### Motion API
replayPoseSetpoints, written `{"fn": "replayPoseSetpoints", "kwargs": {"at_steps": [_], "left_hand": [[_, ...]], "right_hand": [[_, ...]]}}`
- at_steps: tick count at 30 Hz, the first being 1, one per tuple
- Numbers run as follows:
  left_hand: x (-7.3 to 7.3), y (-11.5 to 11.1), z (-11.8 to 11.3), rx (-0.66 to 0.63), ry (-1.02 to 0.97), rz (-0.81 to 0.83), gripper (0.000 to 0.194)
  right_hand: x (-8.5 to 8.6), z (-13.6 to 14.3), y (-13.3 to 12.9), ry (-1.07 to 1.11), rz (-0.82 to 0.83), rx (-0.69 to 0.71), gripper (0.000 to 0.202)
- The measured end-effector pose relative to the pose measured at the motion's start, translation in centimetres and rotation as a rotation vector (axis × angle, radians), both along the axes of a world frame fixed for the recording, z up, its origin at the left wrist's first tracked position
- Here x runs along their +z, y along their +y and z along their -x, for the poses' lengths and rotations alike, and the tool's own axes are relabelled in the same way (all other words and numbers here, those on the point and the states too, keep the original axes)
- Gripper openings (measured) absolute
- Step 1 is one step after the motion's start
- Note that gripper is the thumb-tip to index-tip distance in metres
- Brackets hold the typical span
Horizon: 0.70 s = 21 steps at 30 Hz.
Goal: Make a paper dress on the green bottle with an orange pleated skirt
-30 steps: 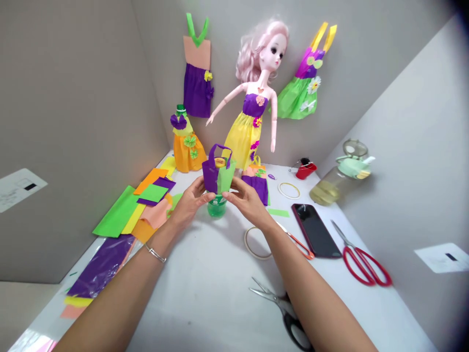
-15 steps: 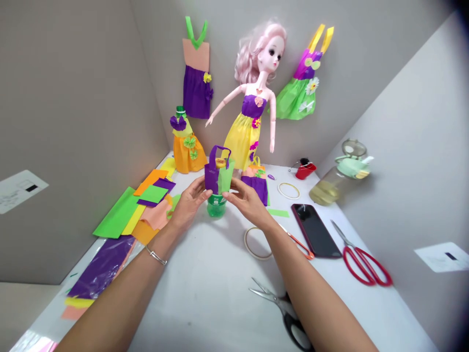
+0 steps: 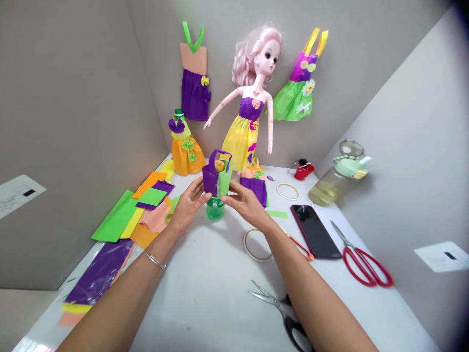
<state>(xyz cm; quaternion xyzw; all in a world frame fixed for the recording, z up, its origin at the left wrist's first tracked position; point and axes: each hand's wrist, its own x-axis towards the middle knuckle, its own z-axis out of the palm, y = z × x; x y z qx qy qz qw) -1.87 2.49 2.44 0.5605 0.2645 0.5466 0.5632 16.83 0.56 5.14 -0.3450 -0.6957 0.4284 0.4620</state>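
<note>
White table (image 3: 205, 293) biggest; clock read from the green bottle (image 3: 215, 210), back wall at 12. Doll (image 3: 246, 112) upright just past 12, skirt right behind the work: a jerk forward could knock it, and it blocks reach that way. Coloured sheets (image 3: 114, 215), 8 to 10; left forearm passes close by, so a sweep could drag them. Hung outfits at 11 (image 3: 194, 93) and 1 (image 3: 296, 98), clear of hands.

Drinks bottle (image 3: 326, 188) at 3, lid flipped up, liquid inside; a wide elbow swing could spill it over the phone (image 3: 315, 232) at 4. Red-handled scissors (image 3: 352, 248) just beyond the phone. Black-handled scissors (image 3: 277, 302) at 5, blades apart, handles partly hidden by the right forearm; dropping that arm could mean a nick.

Left hand (image 3: 188, 203) at 9, right hand (image 3: 247, 203) at 3: both half-closed, fingers curled round the sides, thumbs in front, pinching the lower edge of the purple-and-green piece (image 3: 210, 182). Piece sits dead centre, around the bottle's upper part. Bottle looks light; uneven pushing would probably tip it. Hard one-sided tug could split the piece where purple meets green.

Tape ring (image 3: 245, 243) past 4, beside right forearm. Yellow cap (image 3: 220, 166) inside the top opening; can't tell if it's the bottle's own.
</note>
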Motion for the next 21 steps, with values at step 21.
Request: {"fn": "replayPoseSetpoints", "kwargs": {"at_steps": [21], "left_hand": [[-0.12, 0.49, 0.14, -0.056, 0.037, -0.036, 0.057]], "right_hand": [[-0.61, 0.34, 0.23, -0.085, -0.002, -0.065, 0.043]]}}
